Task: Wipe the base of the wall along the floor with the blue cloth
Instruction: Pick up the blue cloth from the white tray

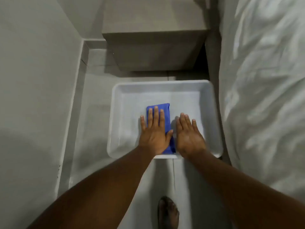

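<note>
A folded blue cloth [165,109] lies inside a white plastic tray [212,113] on the floor. My left hand [154,133] hangs flat above the cloth, fingers spread and straight, hiding its middle. My right hand [188,134] is just right of the cloth, palm turned inward, fingers extended and holding nothing. Whether either hand touches the cloth I cannot tell. The base of the wall [77,103] runs along the floor at the left as a grey skirting strip.
A grey bedside cabinet [153,52] stands beyond the tray. A bed with white crumpled bedding [264,90] fills the right side. The pale wall [33,80] is on the left. My bare foot [168,212] stands on the tiled floor below the tray.
</note>
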